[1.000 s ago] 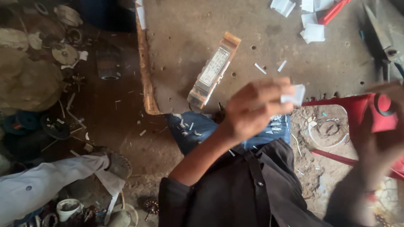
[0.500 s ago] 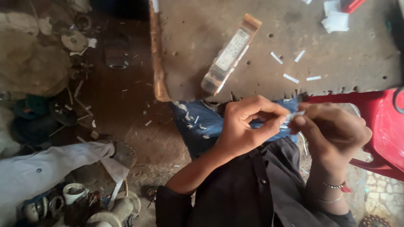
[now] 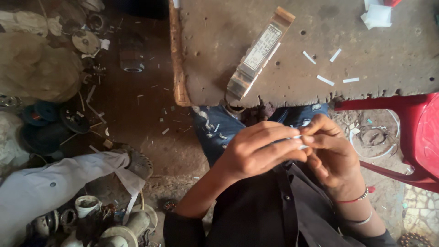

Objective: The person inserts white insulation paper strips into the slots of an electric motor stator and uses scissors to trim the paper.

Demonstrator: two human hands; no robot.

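Observation:
My left hand (image 3: 260, 151) and my right hand (image 3: 331, 151) meet over my lap, below the edge of a worn wooden table (image 3: 366, 77). Both pinch a small white strip (image 3: 299, 142) between their fingertips; most of it is hidden by my fingers. A red thread and a thin bangle circle my right wrist. On the table lies a long flat package with a pale label (image 3: 258, 52), and several small white paper strips (image 3: 325, 80) are scattered to its right.
A red plastic chair (image 3: 411, 137) stands at the right. Folded white paper (image 3: 378, 16) lies at the table's far right. Another person's white-trousered leg and sandal (image 3: 68, 178) cross the lower left. Metal parts, discs and a cup (image 3: 87, 206) litter the dirt floor at left.
My right hand came in from the red chair and joined my left hand on the white strip. The view shifted slightly; both hands now sit closer together over my lap.

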